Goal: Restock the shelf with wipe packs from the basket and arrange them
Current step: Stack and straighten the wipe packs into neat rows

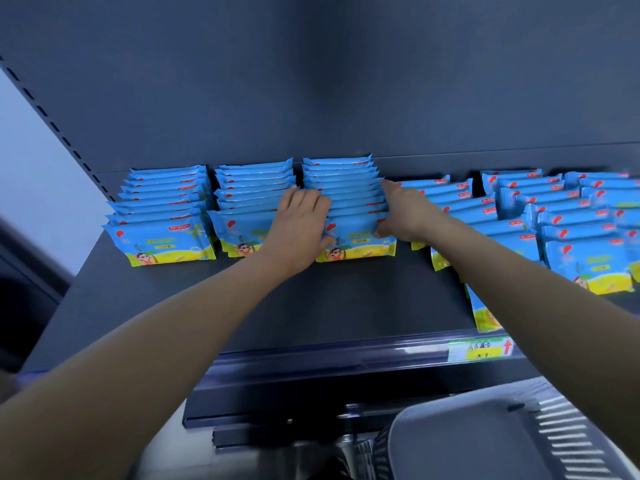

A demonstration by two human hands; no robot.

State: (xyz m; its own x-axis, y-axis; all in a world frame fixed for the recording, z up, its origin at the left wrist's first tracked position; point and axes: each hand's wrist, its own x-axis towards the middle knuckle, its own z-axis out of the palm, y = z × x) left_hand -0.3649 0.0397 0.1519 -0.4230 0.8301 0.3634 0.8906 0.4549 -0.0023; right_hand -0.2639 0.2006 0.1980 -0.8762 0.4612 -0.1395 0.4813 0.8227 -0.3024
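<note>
Head view, looking down on the middle row of wipe packs (pixel 349 199), standing on edge at 12 o'clock on the shelf (pixel 311 306). Probably risking a forward domino collapse by squeezing unevenly, or knocking the neighbouring row (pixel 251 192) at 9 o'clock askew. Clamping the middle row from both sides: left hand (pixel 301 220) half-open, fingers bending over its 9 o'clock edge, thumb bracing the front pack; right hand (pixel 403 213) curling round its 3 o'clock edge. Leaving the likely basket (pixel 485 441) at 5 o'clock untouched.
</note>
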